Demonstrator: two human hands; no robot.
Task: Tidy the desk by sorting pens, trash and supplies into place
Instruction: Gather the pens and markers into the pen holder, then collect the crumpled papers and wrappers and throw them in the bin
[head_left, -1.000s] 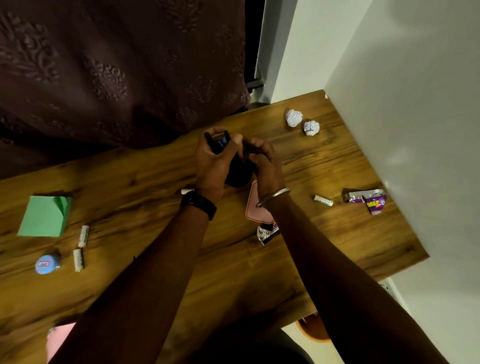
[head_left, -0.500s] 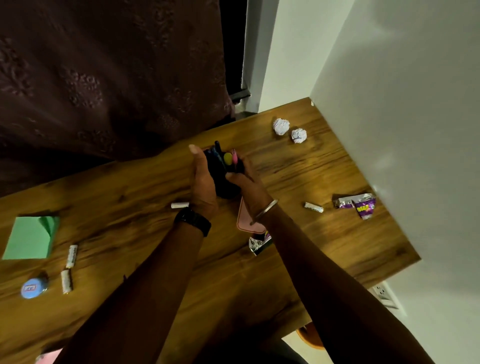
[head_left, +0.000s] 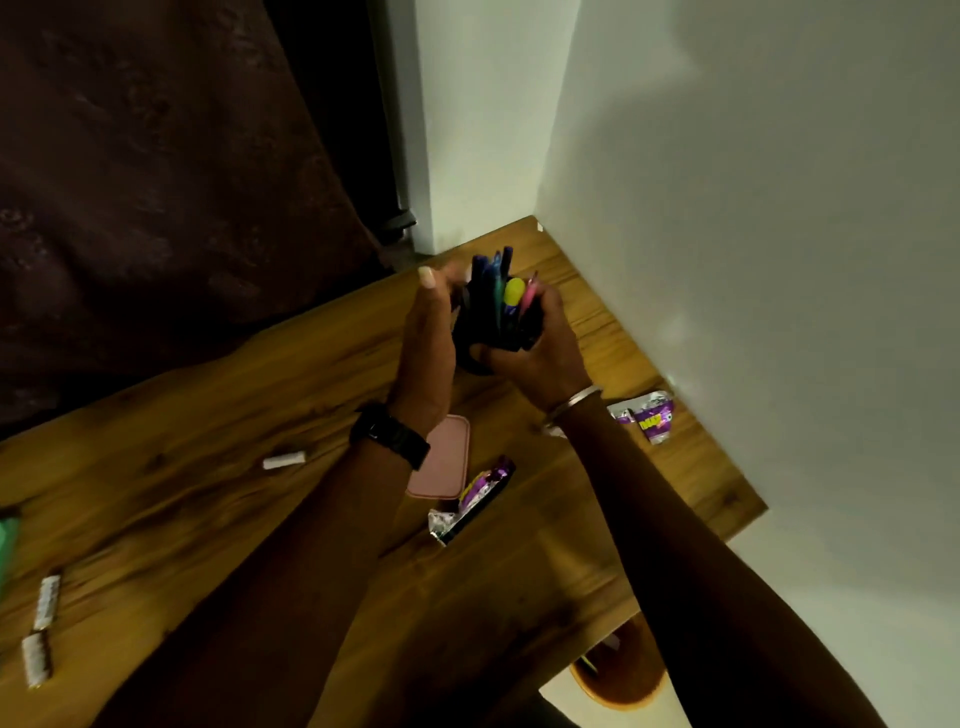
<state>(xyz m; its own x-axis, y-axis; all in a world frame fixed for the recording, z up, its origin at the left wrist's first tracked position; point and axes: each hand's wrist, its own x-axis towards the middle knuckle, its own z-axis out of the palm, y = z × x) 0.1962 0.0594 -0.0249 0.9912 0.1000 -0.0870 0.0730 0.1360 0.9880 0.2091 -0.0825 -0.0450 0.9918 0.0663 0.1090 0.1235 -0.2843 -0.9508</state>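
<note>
We note the pen holder (head_left: 483, 338) over the desk (head_left: 208, 493) corner; right hand (head_left: 535, 358) fingers curl round it; left hand (head_left: 426, 353) flanks it, finger curl indeterminable; wall (head_left: 727, 260) close right of it; desk runs wide leftward.

Pen cup (head_left: 480, 349): black, upright, gripped by right hand (head_left: 537, 349), left hand (head_left: 426, 343) flat against it.
Pens (head_left: 497, 291): blue, green, yellow-capped, pink, standing inside the cup.
Purple wrapper (head_left: 648, 415): crumpled, right of the cup.
Second wrapper (head_left: 470, 501): on the worktop (head_left: 208, 467), nearer than the cup.
</note>
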